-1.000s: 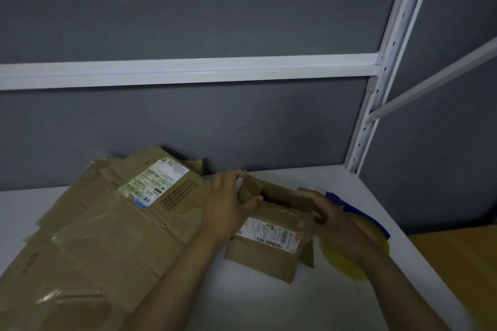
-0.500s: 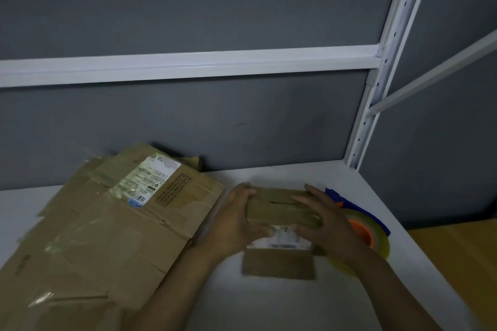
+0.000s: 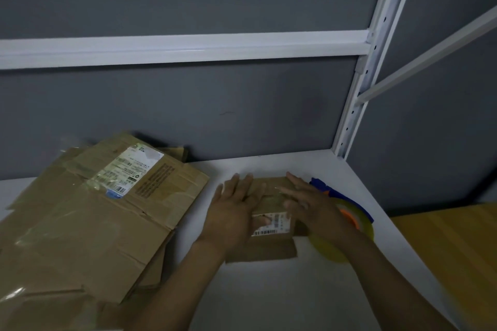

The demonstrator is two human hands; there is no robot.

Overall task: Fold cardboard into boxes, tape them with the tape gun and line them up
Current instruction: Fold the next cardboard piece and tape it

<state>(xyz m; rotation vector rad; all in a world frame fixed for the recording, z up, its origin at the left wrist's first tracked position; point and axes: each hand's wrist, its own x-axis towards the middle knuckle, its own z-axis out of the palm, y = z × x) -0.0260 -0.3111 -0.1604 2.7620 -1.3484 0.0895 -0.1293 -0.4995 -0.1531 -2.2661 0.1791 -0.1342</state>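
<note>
Left hand [image 3: 232, 212], fingers straight and spread, presses on the small box [image 3: 270, 248], just right of the flattened cardboard stack [image 3: 94, 223]. Right hand [image 3: 314, 209] lies flat on the box too. A second ago its flaps stood up between curled fingers. Now they're down, so taping looks next; the tape gun [image 3: 352, 216] sits just beside the right wrist.

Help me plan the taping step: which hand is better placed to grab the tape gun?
Right. The tape gun lies just beside the right hand, partly hidden by its wrist. The left hand presses flat on the small box on the side away from it, and could probably hold the flaps down.
</note>
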